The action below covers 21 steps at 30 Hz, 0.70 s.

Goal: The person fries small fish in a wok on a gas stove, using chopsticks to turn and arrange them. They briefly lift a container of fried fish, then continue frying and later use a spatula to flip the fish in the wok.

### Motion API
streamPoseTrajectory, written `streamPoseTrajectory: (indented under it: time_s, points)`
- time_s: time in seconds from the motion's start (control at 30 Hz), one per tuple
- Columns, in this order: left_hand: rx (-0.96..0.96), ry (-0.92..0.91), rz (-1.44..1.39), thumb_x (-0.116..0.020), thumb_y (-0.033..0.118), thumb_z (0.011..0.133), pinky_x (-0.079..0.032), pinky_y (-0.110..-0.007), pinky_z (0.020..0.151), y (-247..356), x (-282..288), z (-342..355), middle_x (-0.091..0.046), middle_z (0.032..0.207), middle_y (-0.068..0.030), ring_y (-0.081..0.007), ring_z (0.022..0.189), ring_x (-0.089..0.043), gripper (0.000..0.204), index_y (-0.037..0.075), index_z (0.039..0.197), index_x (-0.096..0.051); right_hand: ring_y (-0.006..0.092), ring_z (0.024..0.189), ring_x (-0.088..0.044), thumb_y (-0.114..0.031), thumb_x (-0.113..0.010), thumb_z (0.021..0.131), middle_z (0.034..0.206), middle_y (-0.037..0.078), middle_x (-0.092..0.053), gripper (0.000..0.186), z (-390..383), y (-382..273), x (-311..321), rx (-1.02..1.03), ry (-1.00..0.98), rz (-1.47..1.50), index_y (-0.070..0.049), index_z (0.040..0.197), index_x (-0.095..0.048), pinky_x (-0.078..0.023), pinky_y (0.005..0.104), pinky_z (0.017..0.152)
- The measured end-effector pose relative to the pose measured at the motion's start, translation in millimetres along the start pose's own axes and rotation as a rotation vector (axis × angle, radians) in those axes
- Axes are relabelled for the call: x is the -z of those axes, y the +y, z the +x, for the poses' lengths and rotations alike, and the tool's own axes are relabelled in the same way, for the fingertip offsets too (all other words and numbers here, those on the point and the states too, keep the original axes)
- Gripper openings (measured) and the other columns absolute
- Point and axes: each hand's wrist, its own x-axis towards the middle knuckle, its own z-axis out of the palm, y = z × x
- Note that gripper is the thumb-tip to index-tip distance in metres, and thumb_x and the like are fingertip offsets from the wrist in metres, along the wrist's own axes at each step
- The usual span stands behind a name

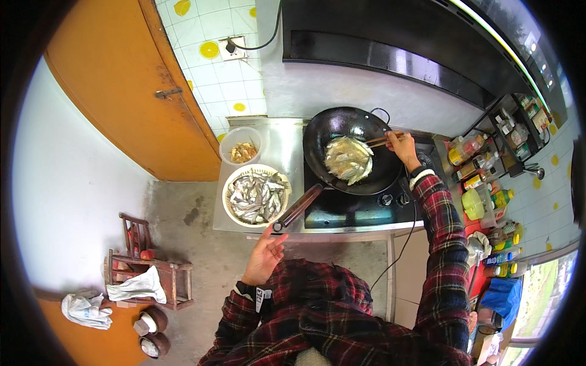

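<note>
A black wok [386, 165] sits on the gas stove [342, 215], with a heap of small silvery fish [349, 160] in it. My right hand [401, 148] grips a pair of chopsticks [377, 141] whose tips reach to the upper right edge of the fish. The wok's dark handle [300, 206] points toward me, down and left. Just below the handle's end, my left hand [264, 259] is open with its fingers apart; I cannot tell whether a fingertip touches it. Left of the handle stands a cream basket [227, 206] full of small fish.
Behind the basket is a clear plastic tub [227, 141] with golden-brown pieces inside. Bottles [467, 149] and jars crowd the right side, with a spice rack [519, 131] above. A range hood [390, 58] overhangs the stove. A wooden chair [177, 283] stands at the left.
</note>
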Motion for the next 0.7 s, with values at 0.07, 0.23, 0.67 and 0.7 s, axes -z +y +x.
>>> streamPoseTrajectory:
  time_s: [0.07,0.23,0.67,0.7]
  points:
    - [-0.001,-0.008,0.030,-0.054,0.018,0.086,-0.042,-0.027,0.079,-2.6,-0.6,1.0,-0.057,0.115,-0.0113,-0.0111,0.084,-0.054,0.053,0.019,0.136,-0.035,0.0135,0.066,-0.064,-0.020,-0.058,0.088,0.078,0.007,-0.067,0.022,-7.0,11.3,6.9,-0.018,0.009,0.102,-0.001,0.093,-0.068,-0.053,0.0249,0.058]
    - [-0.005,-0.015,0.039,-0.054,0.017,0.086,-0.043,-0.027,0.077,-6.4,-5.1,2.8,-0.057,0.114,-0.0113,-0.0109,0.084,-0.055,0.047,0.018,0.131,-0.040,0.0135,0.072,-0.064,-0.020,-0.057,0.090,0.089,0.005,-0.066,0.022,-7.4,33.1,5.5,-0.090,-0.059,0.147,-0.003,0.100,-0.066,-0.053,0.0239,0.062]
    - [-0.061,0.057,0.025,-0.054,0.020,0.088,-0.047,-0.028,0.077,-9.6,-15.5,16.6,-0.059,0.112,-0.0151,-0.0132,0.086,-0.060,0.037,0.017,0.123,-0.045,0.0134,0.068,-0.065,-0.027,-0.059,0.088,0.079,0.007,-0.067,0.028,-6.2,41.6,15.2,0.016,0.055,0.069,-0.001,0.095,-0.067,-0.052,0.0236,0.060]
    - [-0.053,0.050,0.007,-0.055,0.019,0.088,-0.047,-0.028,0.078,-8.7,-18.0,20.7,-0.058,0.113,-0.0167,-0.0144,0.086,-0.059,0.037,0.014,0.123,-0.045,0.0134,0.068,-0.065,-0.027,-0.059,0.089,0.079,0.007,-0.067,0.029,-7.7,42.4,14.5,-0.037,0.045,0.121,-0.001,0.095,-0.067,-0.052,0.0236,0.060]
